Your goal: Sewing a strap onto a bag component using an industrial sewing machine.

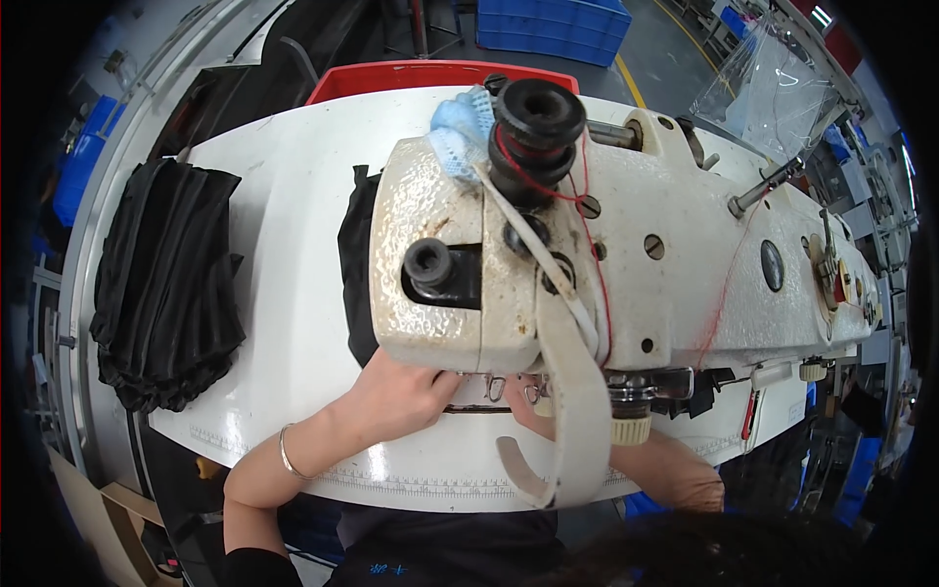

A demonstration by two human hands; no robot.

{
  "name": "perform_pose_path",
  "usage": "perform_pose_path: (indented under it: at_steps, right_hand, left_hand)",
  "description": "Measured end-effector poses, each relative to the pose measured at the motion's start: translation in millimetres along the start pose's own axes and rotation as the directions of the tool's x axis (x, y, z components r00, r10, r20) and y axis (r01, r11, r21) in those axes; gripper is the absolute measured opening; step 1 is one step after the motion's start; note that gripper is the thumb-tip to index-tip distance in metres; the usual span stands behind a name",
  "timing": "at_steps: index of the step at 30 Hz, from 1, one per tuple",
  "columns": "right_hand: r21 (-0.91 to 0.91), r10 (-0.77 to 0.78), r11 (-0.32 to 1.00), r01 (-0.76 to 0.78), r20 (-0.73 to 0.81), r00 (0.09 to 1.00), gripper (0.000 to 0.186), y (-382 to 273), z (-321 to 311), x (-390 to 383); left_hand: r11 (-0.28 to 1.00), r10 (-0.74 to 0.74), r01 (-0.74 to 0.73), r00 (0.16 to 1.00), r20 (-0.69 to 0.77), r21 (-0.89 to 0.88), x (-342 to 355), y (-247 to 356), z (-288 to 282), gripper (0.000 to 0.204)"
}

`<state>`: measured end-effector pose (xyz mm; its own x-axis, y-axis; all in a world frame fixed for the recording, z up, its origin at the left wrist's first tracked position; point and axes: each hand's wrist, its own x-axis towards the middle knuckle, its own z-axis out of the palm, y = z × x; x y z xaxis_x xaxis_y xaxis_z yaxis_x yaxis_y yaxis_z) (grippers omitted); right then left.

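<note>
A cream-white sewing machine head [509,323] with red thread covers much of the work in front of me. My left hand [406,396] is at its lower left edge, fingers curled and closed at the black fabric [359,274], most of which is hidden under the head. A thin black edge [479,409] of material shows between my hands. Only part of my right hand [531,416] appears, behind the curved white guard [577,421]; its fingers are largely hidden by the machine. Small metal loops [496,388] sit below the head, between the hands.
A thick stack of black fabric pieces [171,284] lies at the left on the white table [293,245]. Behind the table are a red bin [440,70] and a blue crate [553,29]. A light-blue cloth [460,132] is tucked against the machine's top knob [538,117].
</note>
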<state>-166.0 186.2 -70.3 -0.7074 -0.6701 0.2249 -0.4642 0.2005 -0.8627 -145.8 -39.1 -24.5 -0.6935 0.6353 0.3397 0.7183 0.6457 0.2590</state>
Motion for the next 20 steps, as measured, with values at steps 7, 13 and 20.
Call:
perform_pose_path:
  at_steps: [7, 13, 20]
  right_hand:
    - [-0.681, -0.103, 0.722, 0.125, 0.074, 0.992, 0.031, -8.5, 5.8, 10.0]
    - [-0.836, -0.399, 0.499, 0.227, 0.010, 0.917, 0.012, -6.1, 6.7, 10.7]
    - [-0.559, -0.258, 0.811, 0.170, -0.083, 0.962, 0.021, 10.6, 8.0, 12.8]
  left_hand:
    - [0.995, -0.100, 0.099, 0.994, 0.032, 0.026, -7.2, -16.7, 11.5, 0.014]
    - [0.997, 0.004, 0.006, 0.990, -0.139, 0.072, 2.2, -20.4, 24.8, 0.015]
    - [0.985, -0.055, 0.082, 0.983, -0.176, 0.150, 1.5, -17.2, 17.5, 0.035]
